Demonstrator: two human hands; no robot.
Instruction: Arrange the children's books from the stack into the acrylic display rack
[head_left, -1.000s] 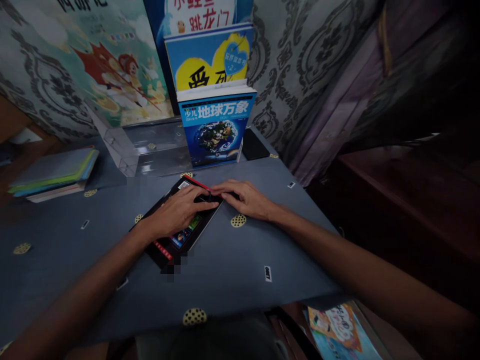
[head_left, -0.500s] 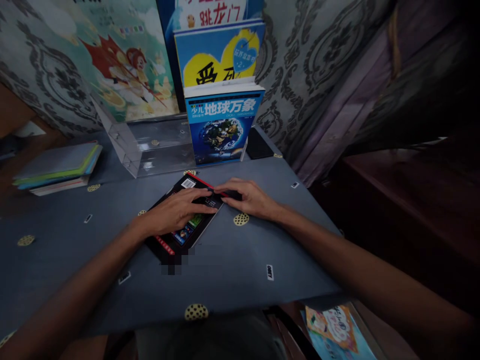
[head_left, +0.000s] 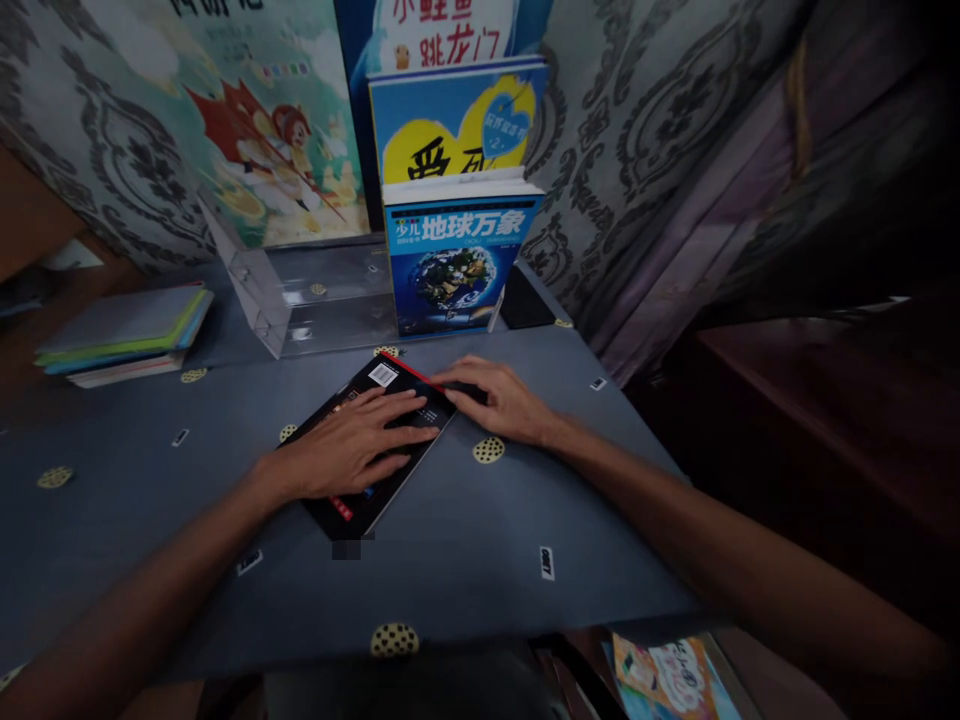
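Fanning wider than before in the head view, left hand (head_left: 356, 445) lies across the black book (head_left: 377, 498) at frame centre, grip apart, presumably bracing it better, while right hand (head_left: 501, 402) stays at its red edge (head_left: 409, 367), cannot tell if clamped.

Dim light leaves the right side nearly black, with small glints on the clear stand (head_left: 296, 298).
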